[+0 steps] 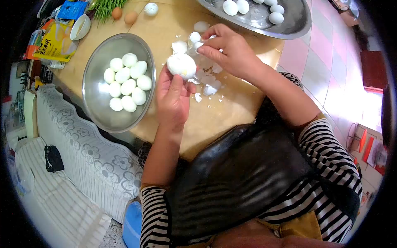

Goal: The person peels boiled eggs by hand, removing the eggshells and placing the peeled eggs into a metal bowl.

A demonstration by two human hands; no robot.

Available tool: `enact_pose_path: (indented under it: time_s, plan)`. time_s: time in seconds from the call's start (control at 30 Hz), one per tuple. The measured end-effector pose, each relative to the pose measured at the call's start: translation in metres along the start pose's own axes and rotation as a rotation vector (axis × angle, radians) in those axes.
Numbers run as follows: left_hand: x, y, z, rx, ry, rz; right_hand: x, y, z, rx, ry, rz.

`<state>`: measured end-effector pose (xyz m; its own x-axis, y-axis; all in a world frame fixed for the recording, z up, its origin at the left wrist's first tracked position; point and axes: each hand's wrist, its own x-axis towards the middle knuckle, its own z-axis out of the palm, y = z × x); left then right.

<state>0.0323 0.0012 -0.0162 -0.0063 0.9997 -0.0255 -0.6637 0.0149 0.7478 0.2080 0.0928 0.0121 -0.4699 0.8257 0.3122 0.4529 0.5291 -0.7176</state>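
My left hand [173, 97] is closed around the lower side of a boiled egg [181, 65], holding it up over the table. The egg is white and uneven, with a small yellowish spot low on its surface. Just to its right, my right hand [229, 49] pinches a white piece of eggshell [198, 46] between thumb and fingers. Broken eggshells [211, 87] lie scattered on the table below and beside both hands. Left of my left hand, a steel bowl [92, 99] holds several smooth white eggs [128, 87].
A large steel basin [264, 32] with several eggs [276, 17] stands at the table's far right. At the back lie two brown eggs [131, 17], a cracked white egg [151, 9] and green stalks [105, 8]. A white bowl [80, 27] and yellow packet [56, 41] are far left.
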Motion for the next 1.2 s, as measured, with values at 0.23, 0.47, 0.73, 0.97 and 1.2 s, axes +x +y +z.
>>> enact_pose_path:
  time_s: [0.23,0.47,0.73,0.97,1.2]
  plan:
    - [0.001,-0.007,0.004,0.043,0.041,0.038,-0.006,-0.020,-0.001,0.125,-0.053,-0.028]
    - [-0.001,-0.011,0.010,0.146,0.036,0.053,-0.011,-0.019,0.013,0.089,-0.096,-0.073]
    - [-0.004,-0.016,0.009,0.170,0.063,0.079,-0.012,-0.025,0.011,0.005,-0.181,-0.134]
    - [-0.004,-0.016,0.010,0.178,0.092,0.112,-0.012,-0.022,0.015,0.027,-0.151,-0.135]
    - [-0.005,-0.017,0.010,0.141,0.082,0.113,-0.012,-0.019,0.019,0.077,-0.089,-0.146]
